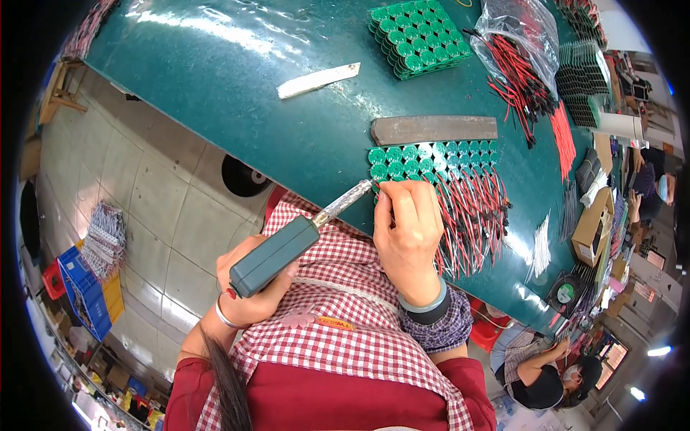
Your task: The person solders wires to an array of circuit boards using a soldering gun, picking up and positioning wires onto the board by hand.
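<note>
My left hand [260, 303] is wrapped round the dark green body of a soldering iron [277, 255]. The iron's metal tip points up and right, reaching the left edge of a panel of round green circuit boards [424, 154]. Beside that tip, my right hand [411, 233] is closed in a pinch over the panel's near left corner; its fingers hide whatever they hold. Red, black and white wires [474, 223] fan out from the panel's near rows toward me. A flat grey metal bar [435, 130] lies along the panel's far edge.
A stack of green board panels [418, 39] stands farther back, near a clear plastic bag [521, 43] of red and black wires. A whitish strip [318, 80] lies to the left. White wires [540, 248] and a cardboard box [593, 226] are rightward. A co-worker [550, 373] sits at right.
</note>
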### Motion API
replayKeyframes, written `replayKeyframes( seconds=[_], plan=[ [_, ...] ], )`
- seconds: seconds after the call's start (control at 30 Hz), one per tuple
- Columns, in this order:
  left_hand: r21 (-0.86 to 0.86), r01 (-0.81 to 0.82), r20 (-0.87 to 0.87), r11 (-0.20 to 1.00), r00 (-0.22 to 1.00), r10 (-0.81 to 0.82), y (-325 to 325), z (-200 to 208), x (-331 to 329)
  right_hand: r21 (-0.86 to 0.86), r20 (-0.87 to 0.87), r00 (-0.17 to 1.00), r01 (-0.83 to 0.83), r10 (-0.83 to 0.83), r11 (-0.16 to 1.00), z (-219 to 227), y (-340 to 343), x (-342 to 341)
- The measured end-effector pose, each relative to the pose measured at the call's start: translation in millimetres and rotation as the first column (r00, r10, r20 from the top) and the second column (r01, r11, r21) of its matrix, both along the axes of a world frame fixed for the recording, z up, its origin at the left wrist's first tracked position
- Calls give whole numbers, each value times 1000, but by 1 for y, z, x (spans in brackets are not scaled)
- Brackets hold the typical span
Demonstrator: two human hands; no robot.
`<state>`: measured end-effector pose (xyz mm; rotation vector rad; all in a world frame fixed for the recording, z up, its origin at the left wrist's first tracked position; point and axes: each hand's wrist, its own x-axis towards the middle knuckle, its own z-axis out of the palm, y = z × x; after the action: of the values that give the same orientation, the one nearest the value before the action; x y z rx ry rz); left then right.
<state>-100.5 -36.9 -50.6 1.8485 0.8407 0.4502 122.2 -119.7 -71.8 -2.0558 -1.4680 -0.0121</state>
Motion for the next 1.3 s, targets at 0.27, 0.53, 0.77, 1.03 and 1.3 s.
replayKeyframes(
  seconds=[0.27, 0.53, 0.77, 1.03, 1.3],
  plan=[
    [-30, -26, 63, 999, 998, 28, -6, -10, -9, -1, 6, 1000, 4, -4, 1000, 0, 2, -1],
    [-146, -119, -35, 982, 993, 115, -10, -10, -13, 19, -7, 1000, 6, -6, 1000, -3, 3, 1],
    [-202, -66, 86, 977, 993, 85, -5, -4, 16, 27, -98, 993, 69, -66, 997, 18, -24, 28],
    [-421, -173, 82, 890, 970, 227, -12, -33, 18, -17, 218, 673, 726, -707, 687, 4, -170, 154],
    [-390, -106, -4, 915, 994, 113, -13, -17, 35, -8, 428, 579, 771, -694, 637, -16, -220, 181]
  ],
)
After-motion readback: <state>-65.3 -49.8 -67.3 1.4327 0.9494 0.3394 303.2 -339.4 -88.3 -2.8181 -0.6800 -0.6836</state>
